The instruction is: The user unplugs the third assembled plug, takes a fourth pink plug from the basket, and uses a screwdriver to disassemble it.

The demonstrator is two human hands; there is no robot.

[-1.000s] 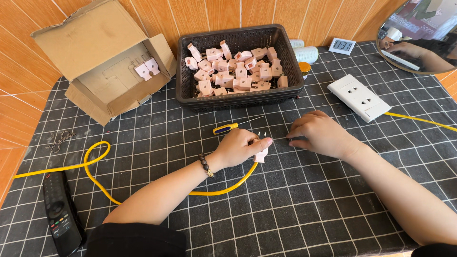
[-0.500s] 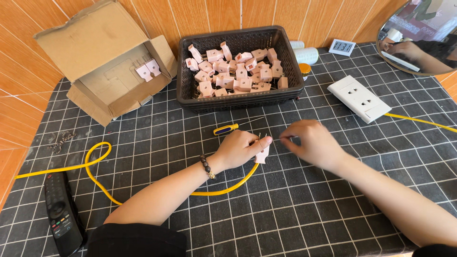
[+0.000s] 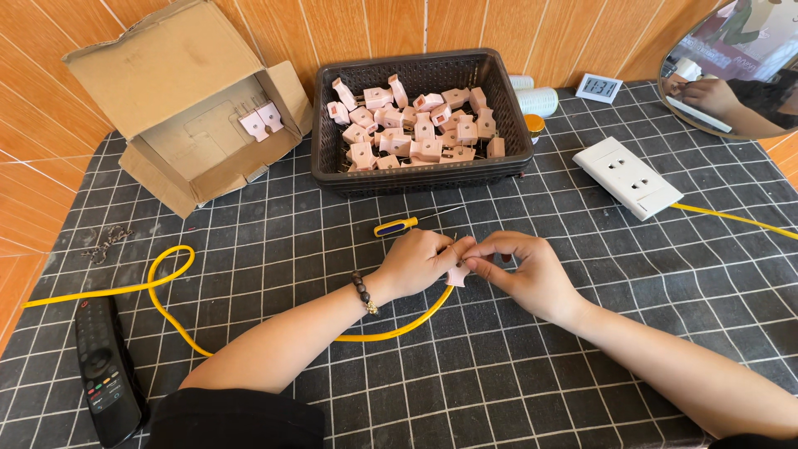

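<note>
Both hands meet at the middle of the checked mat (image 3: 582, 391). The left hand (image 3: 420, 264) and the right hand (image 3: 524, 270) are drawn together, fingertips pinched from either side on one small pink plug (image 3: 456, 274) held just above the mat. The plug sits at the end of a yellow cable (image 3: 174, 287), which curves away under the left wrist and loops off toward the left edge.

Progress, as judged: the plug is already on the cable end, so fitting is under way. Whether its casing is closed or screwed down cannot be told, as the fingers cover most of it. A screwdriver (image 3: 395, 225) with a yellow and blue handle lies untouched just beyond the hands, which suggests fastening is either finished or not yet begun.

The plug appears pale pink, small and blocky. Many like plugs fill the dark basket (image 3: 328, 145) behind; two more rest in the open cardboard box (image 3: 166, 75). A white socket strip (image 3: 628, 176) lies to the right.
</note>
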